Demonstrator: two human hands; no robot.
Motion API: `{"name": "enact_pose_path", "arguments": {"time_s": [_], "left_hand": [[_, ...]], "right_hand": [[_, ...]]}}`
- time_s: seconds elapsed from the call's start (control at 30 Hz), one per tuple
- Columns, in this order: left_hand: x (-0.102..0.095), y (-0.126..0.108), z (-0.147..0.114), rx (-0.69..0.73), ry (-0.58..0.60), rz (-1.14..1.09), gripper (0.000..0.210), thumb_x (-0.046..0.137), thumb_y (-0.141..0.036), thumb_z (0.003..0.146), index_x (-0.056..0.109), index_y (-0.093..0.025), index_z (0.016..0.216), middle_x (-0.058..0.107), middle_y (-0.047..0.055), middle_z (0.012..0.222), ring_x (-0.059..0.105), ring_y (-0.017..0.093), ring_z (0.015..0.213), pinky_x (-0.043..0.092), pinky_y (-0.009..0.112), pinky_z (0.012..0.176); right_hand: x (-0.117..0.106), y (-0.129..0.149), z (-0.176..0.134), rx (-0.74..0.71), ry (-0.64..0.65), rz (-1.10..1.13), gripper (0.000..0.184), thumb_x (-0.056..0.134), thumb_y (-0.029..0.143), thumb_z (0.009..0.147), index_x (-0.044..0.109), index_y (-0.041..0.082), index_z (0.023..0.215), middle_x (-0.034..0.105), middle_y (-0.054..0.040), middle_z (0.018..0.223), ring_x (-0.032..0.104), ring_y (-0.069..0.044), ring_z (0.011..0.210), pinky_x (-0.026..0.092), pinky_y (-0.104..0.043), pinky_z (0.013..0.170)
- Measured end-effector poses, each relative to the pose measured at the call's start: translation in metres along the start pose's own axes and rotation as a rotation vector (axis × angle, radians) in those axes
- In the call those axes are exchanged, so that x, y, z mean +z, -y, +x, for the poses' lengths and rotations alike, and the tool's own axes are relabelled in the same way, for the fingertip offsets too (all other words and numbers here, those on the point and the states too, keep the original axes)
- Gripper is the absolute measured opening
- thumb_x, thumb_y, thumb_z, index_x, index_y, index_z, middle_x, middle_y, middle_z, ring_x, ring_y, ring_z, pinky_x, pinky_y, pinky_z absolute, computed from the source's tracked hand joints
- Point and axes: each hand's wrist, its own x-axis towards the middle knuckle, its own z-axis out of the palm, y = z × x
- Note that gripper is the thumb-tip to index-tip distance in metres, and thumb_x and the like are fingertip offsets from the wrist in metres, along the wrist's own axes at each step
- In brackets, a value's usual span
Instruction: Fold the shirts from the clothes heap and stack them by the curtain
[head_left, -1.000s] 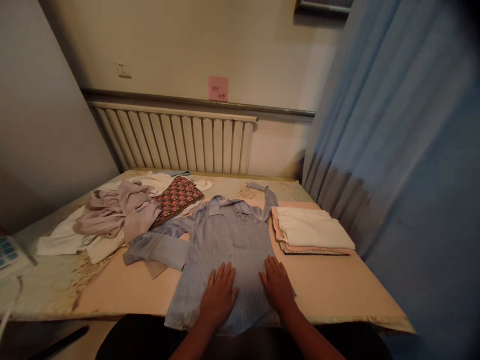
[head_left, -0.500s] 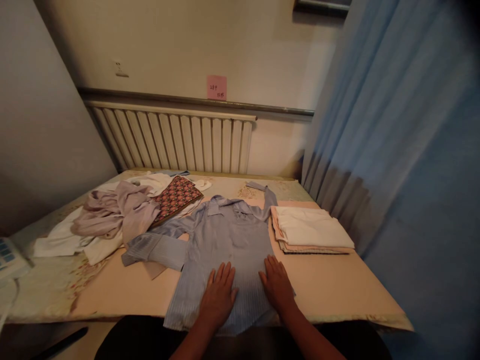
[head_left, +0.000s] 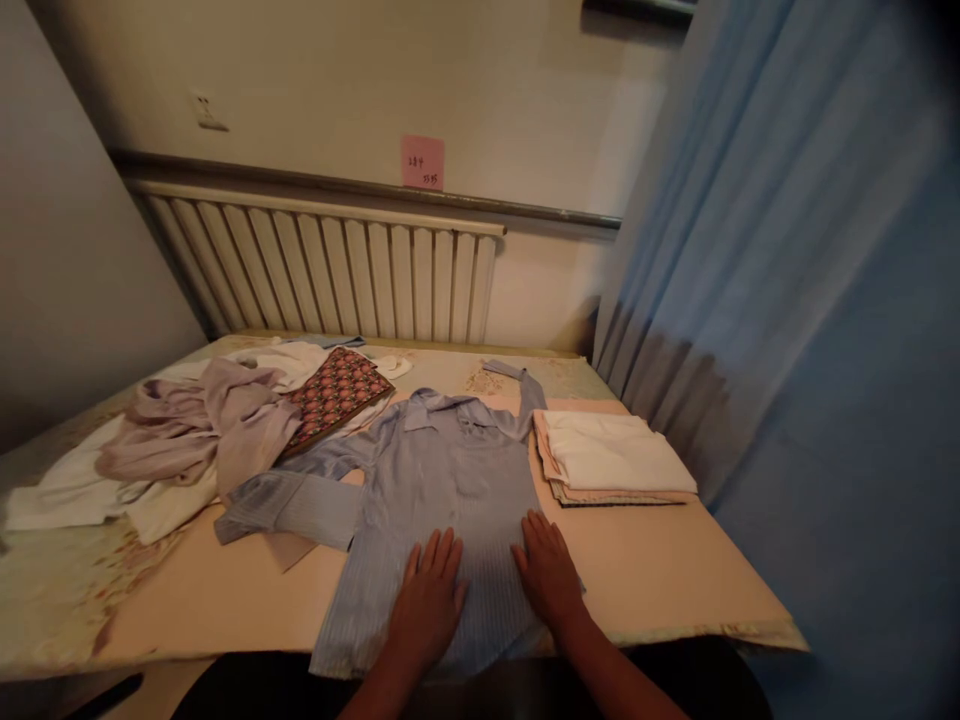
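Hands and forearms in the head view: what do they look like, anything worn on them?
The left hand and right hand are ungloved, with slender fingers. I can make out no ring, watch or bracelet. The forearms show no sleeves as far as the frame's edge.

One blue shirt [head_left: 450, 485]; on it one left hand [head_left: 425, 603], one right hand [head_left: 550, 575]. Right of shirt: one folded stack [head_left: 619, 455], one curtain [head_left: 825, 330]. Left of shirt: one clothes heap [head_left: 225, 410], one patterned cloth [head_left: 341, 390]. Beyond shirt: one radiator [head_left: 401, 275], one pink note [head_left: 423, 162].
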Motion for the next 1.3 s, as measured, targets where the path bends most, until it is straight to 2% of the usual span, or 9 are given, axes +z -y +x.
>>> {"name": "enact_pose_path", "arguments": {"time_s": [0.27,0.4,0.53,0.63,0.77,0.93,1.13,1.23,1.3], "left_hand": [[0.004,0.002,0.004,-0.021,0.042,-0.046,0.055,0.036,-0.034,0.09,0.037,-0.022,0.144,0.029,0.007,0.154,0.022,0.03,0.143,0.022,0.058,0.113],[-0.006,0.007,0.015,-0.021,0.095,-0.105,0.049,0.034,-0.033,0.091,0.049,-0.023,0.136,0.044,0.008,0.146,0.037,0.03,0.136,0.026,0.06,0.11],[-0.016,0.019,0.035,-0.018,0.027,-0.162,0.042,0.031,-0.032,0.093,0.06,-0.023,0.122,0.057,0.008,0.134,0.049,0.027,0.125,0.026,0.055,0.112],[-0.01,0.028,0.052,0.001,-0.017,-0.161,0.046,0.029,-0.028,0.092,0.054,-0.02,0.129,0.05,0.009,0.141,0.04,0.028,0.134,0.023,0.054,0.114],[0.006,0.036,0.066,0.045,-0.016,-0.174,0.055,0.036,-0.032,0.089,0.04,-0.019,0.142,0.031,0.008,0.154,0.021,0.03,0.143,0.019,0.058,0.115],[0.011,0.042,0.067,0.106,0.064,-0.219,0.06,0.039,-0.04,0.089,0.035,-0.019,0.145,0.029,0.008,0.154,0.022,0.03,0.143,0.019,0.058,0.115],[0.01,0.043,0.066,0.12,0.051,-0.221,0.058,0.038,-0.042,0.09,0.038,-0.019,0.144,0.03,0.009,0.154,0.023,0.032,0.142,0.019,0.059,0.115],[0.012,0.043,0.067,0.119,0.064,-0.21,0.059,0.037,-0.043,0.09,0.038,-0.019,0.144,0.03,0.01,0.154,0.023,0.032,0.142,0.019,0.06,0.114],[0.013,0.044,0.068,0.123,0.069,-0.214,0.06,0.037,-0.044,0.091,0.037,-0.019,0.145,0.029,0.009,0.154,0.024,0.033,0.142,0.02,0.061,0.114]], "right_hand": [[0.0,-0.001,0.0,-0.004,0.009,-0.005,0.05,0.035,0.04,0.097,0.049,0.013,0.136,0.043,-0.0122,0.145,0.033,-0.026,0.138,0.025,-0.047,0.114],[0.002,-0.002,0.0,0.0,0.023,-0.037,0.051,0.035,0.042,0.097,0.048,0.013,0.137,0.043,-0.0116,0.145,0.034,-0.026,0.138,0.025,-0.046,0.115],[0.003,-0.002,0.0,0.006,0.024,-0.052,0.05,0.037,0.041,0.096,0.049,0.015,0.137,0.044,-0.0097,0.145,0.034,-0.025,0.138,0.027,-0.045,0.115],[0.005,-0.004,-0.001,0.011,0.018,-0.063,0.049,0.038,0.042,0.096,0.049,0.017,0.137,0.044,-0.0084,0.145,0.035,-0.025,0.137,0.028,-0.045,0.115],[0.006,-0.006,-0.001,0.008,0.041,-0.1,0.05,0.038,0.042,0.095,0.047,0.019,0.139,0.042,-0.0065,0.147,0.036,-0.025,0.137,0.031,-0.045,0.114],[0.006,-0.008,-0.001,0.003,0.066,-0.136,0.05,0.038,0.042,0.095,0.047,0.018,0.139,0.041,-0.006,0.147,0.037,-0.024,0.136,0.032,-0.043,0.113],[0.005,-0.006,-0.001,0.02,0.071,-0.138,0.048,0.039,0.041,0.095,0.051,0.02,0.135,0.046,-0.0069,0.144,0.041,-0.026,0.133,0.032,-0.046,0.112],[-0.002,0.003,0.013,0.027,0.037,-0.144,0.042,0.041,0.037,0.093,0.058,0.021,0.128,0.054,-0.0075,0.136,0.044,-0.029,0.131,0.031,-0.05,0.11],[-0.007,0.013,0.033,0.024,-0.005,-0.124,0.039,0.041,0.031,0.092,0.059,0.022,0.126,0.057,-0.0078,0.133,0.046,-0.028,0.128,0.031,-0.049,0.11]]}}
